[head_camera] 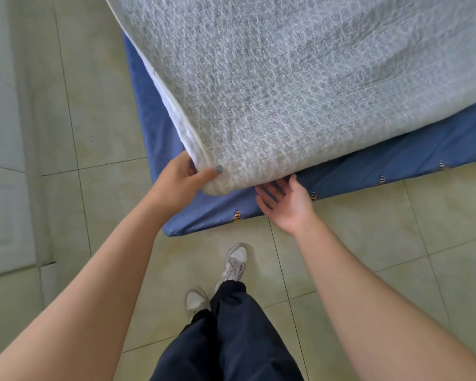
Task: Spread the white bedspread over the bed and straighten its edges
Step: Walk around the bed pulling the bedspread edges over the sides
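Note:
The white quilted bedspread point(300, 86) lies over most of the bed, its near corner lifted off the blue sheet point(396, 160). My left hand point(184, 180) grips that corner, thumb on top and fingers under the piped edge. My right hand point(286, 200) is open, palm up, fingers spread just below the bedspread's near edge, touching or almost touching it. The blue sheet shows along the left side and the near edge of the bed.
Pale tiled floor point(368, 243) surrounds the bed corner point(173, 232). My feet in white sneakers point(234, 261) stand right at the bed's near edge. A white panelled door or cabinet point(3, 160) runs along the left.

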### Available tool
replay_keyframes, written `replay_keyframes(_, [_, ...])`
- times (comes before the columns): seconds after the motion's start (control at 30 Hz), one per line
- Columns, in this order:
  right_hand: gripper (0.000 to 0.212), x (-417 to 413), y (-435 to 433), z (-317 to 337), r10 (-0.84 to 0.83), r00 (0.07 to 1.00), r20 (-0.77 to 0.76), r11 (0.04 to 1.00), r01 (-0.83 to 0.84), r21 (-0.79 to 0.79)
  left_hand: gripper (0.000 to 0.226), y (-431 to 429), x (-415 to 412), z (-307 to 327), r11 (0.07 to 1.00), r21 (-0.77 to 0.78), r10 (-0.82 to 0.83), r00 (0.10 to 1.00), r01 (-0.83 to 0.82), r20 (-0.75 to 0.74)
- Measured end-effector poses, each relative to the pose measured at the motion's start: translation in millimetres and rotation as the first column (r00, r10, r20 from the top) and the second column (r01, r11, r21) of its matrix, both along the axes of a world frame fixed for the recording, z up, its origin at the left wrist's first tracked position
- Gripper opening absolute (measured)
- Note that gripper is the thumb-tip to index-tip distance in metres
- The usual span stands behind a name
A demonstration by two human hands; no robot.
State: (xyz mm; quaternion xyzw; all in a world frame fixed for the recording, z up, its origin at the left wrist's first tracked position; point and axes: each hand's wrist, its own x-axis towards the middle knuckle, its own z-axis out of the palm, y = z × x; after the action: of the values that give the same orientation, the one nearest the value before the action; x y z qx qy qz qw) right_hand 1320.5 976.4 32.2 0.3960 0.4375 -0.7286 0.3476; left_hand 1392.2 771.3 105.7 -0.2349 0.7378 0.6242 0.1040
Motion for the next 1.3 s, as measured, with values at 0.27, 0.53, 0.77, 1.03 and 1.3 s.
replay_keyframes(0.27, [0.086,26.9,6.3,10.1,-0.135,0.987,0.091,0.982,0.145,-0.117,0.017,15.1,13.6,5.9,0.793,0.462,0.304,0.915,-0.398,0.266])
replay_keyframes(0.53, [0.068,-11.3,-49.9,-2.6,0.023,0.992,0.121,0.938,0.020,-0.345,0.058,-21.4,21.3,-4.9,0.022,0.850,0.226,0.831,-0.527,0.509])
replay_keyframes(0.77, [0.016,31.4,-40.2,-5.7,-0.036,0.999,-0.015,0.965,0.038,0.258,0.023,-27.6,8.9,5.1,0.535,0.676,0.358,0.861,-0.506,0.361])
replay_keyframes(1.03, [0.026,188.5,32.3,-7.7,0.237,0.935,0.265,0.771,-0.347,0.534,0.021,20.5,45.0,-51.0,0.827,0.138,0.430,0.771,-0.546,0.469])
replay_keyframes(1.3, [0.041,199.0,40.8,-26.2,0.622,0.711,0.328,0.624,-0.703,0.342,0.028,90.5,122.0,-108.5,0.926,0.046,0.259,0.719,-0.375,0.645])
